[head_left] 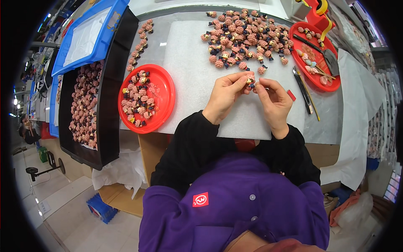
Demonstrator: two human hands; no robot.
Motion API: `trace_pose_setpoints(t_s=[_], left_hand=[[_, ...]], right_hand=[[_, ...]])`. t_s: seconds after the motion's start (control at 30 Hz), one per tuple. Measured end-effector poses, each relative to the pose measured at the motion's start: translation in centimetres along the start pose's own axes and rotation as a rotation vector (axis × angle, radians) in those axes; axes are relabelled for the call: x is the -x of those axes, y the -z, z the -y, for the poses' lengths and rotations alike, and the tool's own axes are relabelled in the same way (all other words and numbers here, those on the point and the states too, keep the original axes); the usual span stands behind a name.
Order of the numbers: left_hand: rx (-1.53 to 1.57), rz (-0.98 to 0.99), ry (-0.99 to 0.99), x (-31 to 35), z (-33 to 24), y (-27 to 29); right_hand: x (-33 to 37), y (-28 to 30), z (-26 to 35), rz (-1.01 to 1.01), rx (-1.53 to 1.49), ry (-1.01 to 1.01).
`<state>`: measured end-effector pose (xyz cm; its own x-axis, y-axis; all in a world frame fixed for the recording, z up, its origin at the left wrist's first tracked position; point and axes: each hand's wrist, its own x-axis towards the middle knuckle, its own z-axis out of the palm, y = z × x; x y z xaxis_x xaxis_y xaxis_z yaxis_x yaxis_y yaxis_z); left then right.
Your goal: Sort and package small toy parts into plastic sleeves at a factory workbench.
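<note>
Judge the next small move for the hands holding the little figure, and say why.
Probably set the small pink figure, pinched between left hand and right hand, onto the round red plate at the left. That plate already holds similar figures, while a loose pile lies beyond the hands on the white foam sheet.

A round red plate of pink figurines is seen left of the hands, a long black tray farther left, and a red tool tray to the right.
</note>
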<state>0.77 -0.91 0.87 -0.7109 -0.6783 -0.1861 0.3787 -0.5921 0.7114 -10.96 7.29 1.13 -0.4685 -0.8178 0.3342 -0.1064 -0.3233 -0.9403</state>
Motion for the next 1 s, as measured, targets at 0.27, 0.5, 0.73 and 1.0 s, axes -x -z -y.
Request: trace_pose_setpoints(t_s=[0.27, 0.5, 0.73, 1.0], left_hand=[[-0.088, -0.06, -0.039, 0.4, -0.5, -0.5], [0.046, -0.047, -0.01, 0.0, -0.1, -0.2], [-0.346, -0.093, -0.075, 0.5, 0.0, -0.6], [-0.198, 0.045, -0.025, 0.1, -0.1, 0.0]], right_hand=[[-1.6, 0.5, 1.6, 0.212, 0.434, 0.274], [-5.1, 3.1, -1.5, 0.22, 0.98, 0.361], [-2.3, 1.0, 1.8, 0.393, 0.46, -0.09], [-0.7, 1.7, 0.0, 0.161, -0.001, -0.129]])
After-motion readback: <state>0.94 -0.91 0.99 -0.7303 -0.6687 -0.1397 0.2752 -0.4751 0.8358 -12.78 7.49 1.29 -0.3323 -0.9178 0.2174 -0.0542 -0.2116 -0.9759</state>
